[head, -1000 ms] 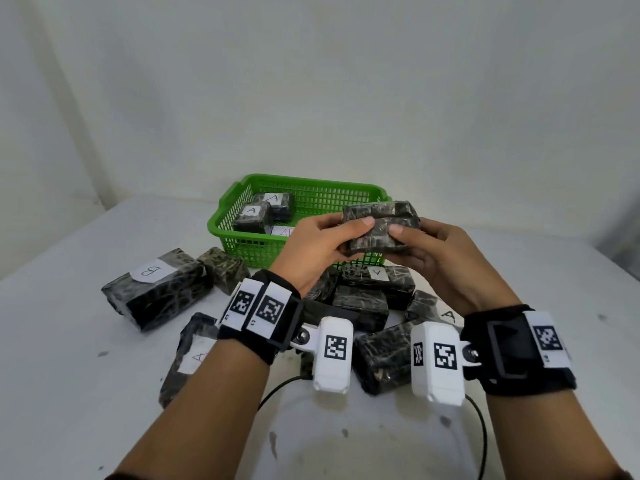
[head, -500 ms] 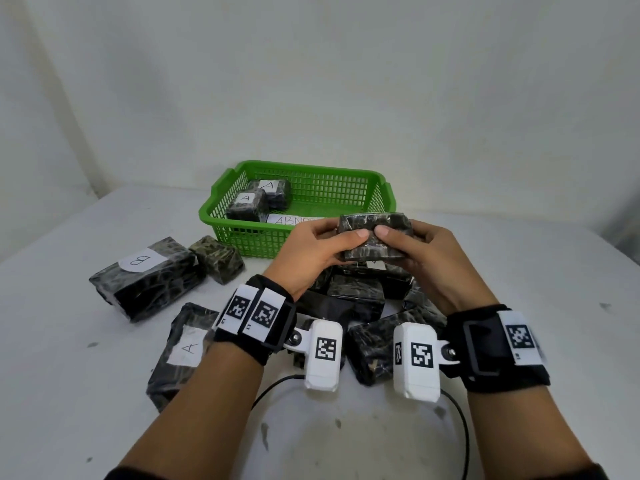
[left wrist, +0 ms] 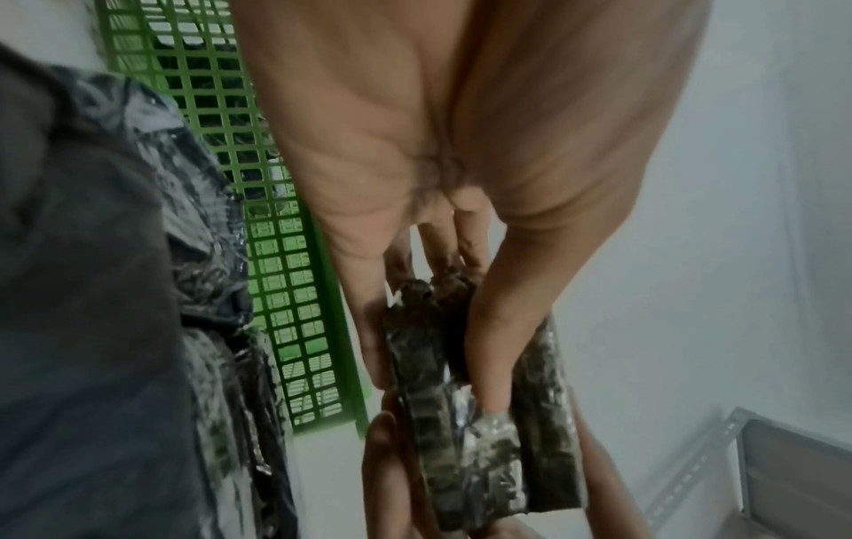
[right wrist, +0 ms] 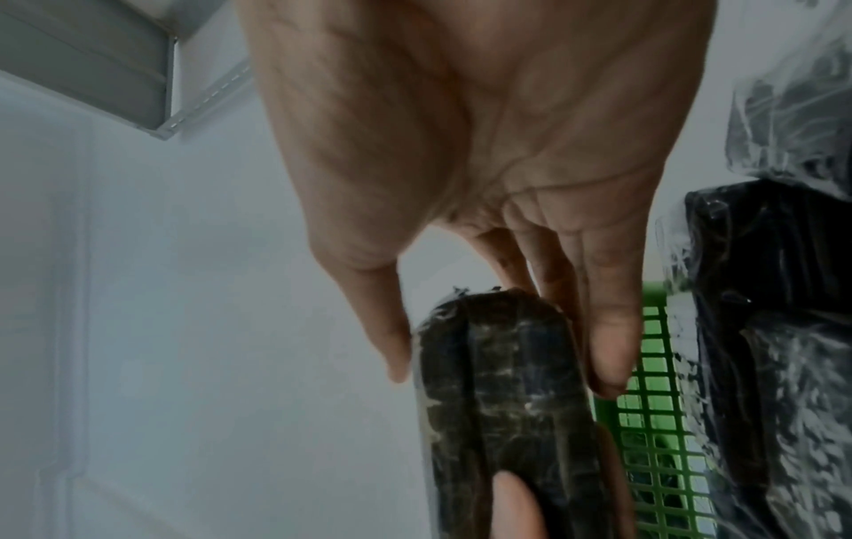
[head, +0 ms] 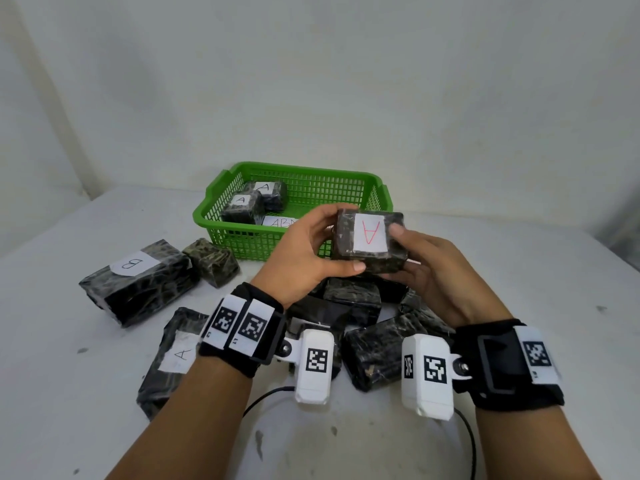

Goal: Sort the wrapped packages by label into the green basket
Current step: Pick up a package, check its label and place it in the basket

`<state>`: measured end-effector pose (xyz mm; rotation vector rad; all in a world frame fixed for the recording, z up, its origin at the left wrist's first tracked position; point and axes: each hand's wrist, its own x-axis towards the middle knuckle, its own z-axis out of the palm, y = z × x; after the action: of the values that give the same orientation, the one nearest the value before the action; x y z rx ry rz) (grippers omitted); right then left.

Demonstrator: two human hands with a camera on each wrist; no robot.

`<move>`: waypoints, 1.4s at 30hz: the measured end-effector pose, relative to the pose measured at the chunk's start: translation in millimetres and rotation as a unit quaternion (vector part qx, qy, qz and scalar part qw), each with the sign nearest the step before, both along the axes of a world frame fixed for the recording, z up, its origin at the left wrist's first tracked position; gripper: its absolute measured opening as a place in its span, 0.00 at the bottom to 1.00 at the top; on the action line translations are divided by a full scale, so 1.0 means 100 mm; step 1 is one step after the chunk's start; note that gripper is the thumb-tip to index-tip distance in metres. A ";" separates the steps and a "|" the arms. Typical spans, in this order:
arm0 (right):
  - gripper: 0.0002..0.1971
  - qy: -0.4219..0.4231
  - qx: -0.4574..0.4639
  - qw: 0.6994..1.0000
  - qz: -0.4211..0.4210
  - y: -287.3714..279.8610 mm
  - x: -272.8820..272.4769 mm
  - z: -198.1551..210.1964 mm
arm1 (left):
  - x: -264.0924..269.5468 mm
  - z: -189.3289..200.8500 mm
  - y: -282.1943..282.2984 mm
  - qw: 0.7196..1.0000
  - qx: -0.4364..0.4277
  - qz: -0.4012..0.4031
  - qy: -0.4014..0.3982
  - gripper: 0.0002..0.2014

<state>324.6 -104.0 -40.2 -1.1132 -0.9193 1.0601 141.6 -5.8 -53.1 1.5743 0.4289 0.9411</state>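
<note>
Both hands hold one dark wrapped package (head: pixel 369 241) in the air just in front of the green basket (head: pixel 242 237). Its white label with a red letter A faces me. My left hand (head: pixel 311 251) grips its left end, thumb under the near edge. My right hand (head: pixel 429 261) grips the right end, thumb on the top face. The wrist views show the same package (left wrist: pixel 479 430) (right wrist: pixel 497 394) pinched between thumb and fingers. Two packages labelled A (head: pixel 242 206) lie in the basket's left half beside a white paper slip (head: pixel 282 222).
On the white table (head: pixel 69 393), a large package labelled B (head: pixel 138 278) and a small unlabelled one (head: pixel 211 261) lie at left. Another A package (head: pixel 173 355) lies near my left forearm. Several dark packages (head: pixel 377 348) are heaped under my hands. A black cable (head: pixel 467 431) runs along the front.
The package has been turned over between both hands, so its label with the red A now faces up towards me. It sits slightly lower and nearer than a second ago.
</note>
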 end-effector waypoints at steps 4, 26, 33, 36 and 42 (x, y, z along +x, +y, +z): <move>0.16 0.013 0.009 1.000 -0.026 0.02 -0.04 -0.06 | 0.00 -0.01 -0.02 0.998 -0.043 -0.039 0.006 0.40; 0.28 -0.042 0.032 0.997 -0.053 0.06 -0.06 -0.16 | 0.01 -0.07 0.02 0.992 -0.125 0.022 -0.010 0.18; 0.28 -0.083 0.068 0.991 -0.079 0.06 -0.06 -0.14 | -0.02 -0.06 0.00 0.996 -0.081 0.012 0.024 0.30; 0.31 -0.070 0.056 0.995 -0.052 0.05 -0.07 -0.14 | -0.05 -0.05 0.02 0.999 -0.028 0.037 0.002 0.26; 0.26 -0.008 -0.002 1.000 0.000 0.04 -0.08 -0.09 | -0.05 -0.07 0.03 0.999 0.045 0.014 0.004 0.30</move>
<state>316.4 -100.2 -49.4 -1.1261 -0.9296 1.0560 136.8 -2.9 -59.7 1.6573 0.4203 0.9882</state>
